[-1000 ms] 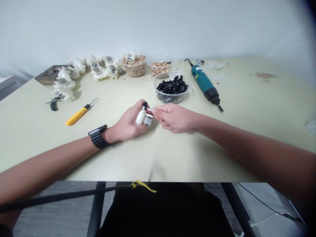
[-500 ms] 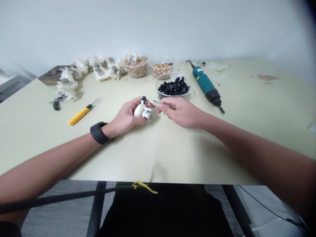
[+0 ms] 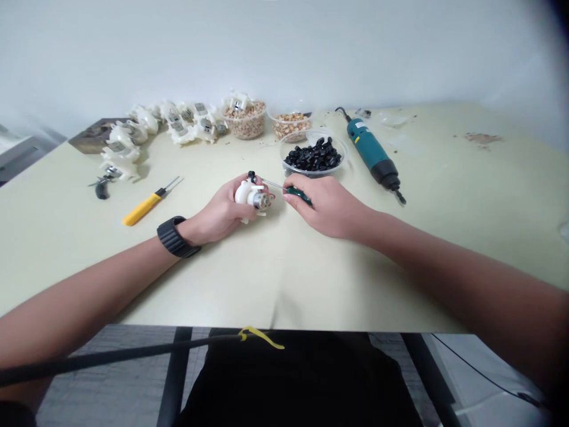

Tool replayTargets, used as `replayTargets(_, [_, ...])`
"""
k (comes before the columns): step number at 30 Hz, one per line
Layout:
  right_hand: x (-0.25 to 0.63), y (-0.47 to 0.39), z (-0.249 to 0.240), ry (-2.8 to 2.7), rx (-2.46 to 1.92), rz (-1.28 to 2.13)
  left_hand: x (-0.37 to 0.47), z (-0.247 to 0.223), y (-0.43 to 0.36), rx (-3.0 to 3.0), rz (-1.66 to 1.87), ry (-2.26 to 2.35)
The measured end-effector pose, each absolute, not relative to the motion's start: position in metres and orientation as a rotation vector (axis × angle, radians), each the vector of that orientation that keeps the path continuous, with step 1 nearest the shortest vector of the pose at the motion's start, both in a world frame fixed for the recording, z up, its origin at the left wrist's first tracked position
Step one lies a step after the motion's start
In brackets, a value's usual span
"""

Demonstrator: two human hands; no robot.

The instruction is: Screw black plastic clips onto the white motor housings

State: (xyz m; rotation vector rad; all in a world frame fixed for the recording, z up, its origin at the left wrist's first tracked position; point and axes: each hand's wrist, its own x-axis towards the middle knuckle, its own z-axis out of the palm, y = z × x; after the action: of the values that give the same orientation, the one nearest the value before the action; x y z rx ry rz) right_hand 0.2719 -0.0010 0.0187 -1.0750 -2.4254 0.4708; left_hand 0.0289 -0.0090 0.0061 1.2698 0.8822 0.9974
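My left hand (image 3: 224, 210) is closed around a white plastic motor housing (image 3: 244, 194), its silver motor end facing right. A small black plastic piece (image 3: 252, 177) sits at the top of the housing. In my right hand (image 3: 326, 204) I grip a screwdriver (image 3: 299, 193) by its dark green handle. The thin shaft points left, with its tip at or very close to the black piece; whether they touch I cannot tell. Just behind my right hand stands a clear bowl of black plastic pieces (image 3: 313, 156).
Several white motor housings (image 3: 178, 121) lie at the back left. Two tubs of small parts (image 3: 245, 121) stand near the wall. A teal electric screwdriver (image 3: 373, 154) lies at right, a yellow-handled screwdriver (image 3: 144, 207) and black-handled cutters (image 3: 102, 187) at left.
My left hand has shifted slightly left and turned the housing, showing more of the motor end. The screwdriver has come round, showing its green handle, and its tip has moved left to the black piece.
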Motion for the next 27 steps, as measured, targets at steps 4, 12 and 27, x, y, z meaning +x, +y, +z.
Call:
replayTargets(4, [0.273, -0.001, 0.016, -2.439, -1.063, 0.328, 0.027, 0.005, -0.008, 1.291, 0.992, 0.878])
replayTargets(12, [0.272, -0.002, 0.017, -2.489, -1.053, 0.227, 0.028, 0.005, -0.008, 1.316, 0.972, 0.884])
replayTargets(27, [0.269, -0.010, 0.033, -2.597, -1.127, -0.217, 0.023, 0.006, -0.006, 1.384, 0.860, 0.872])
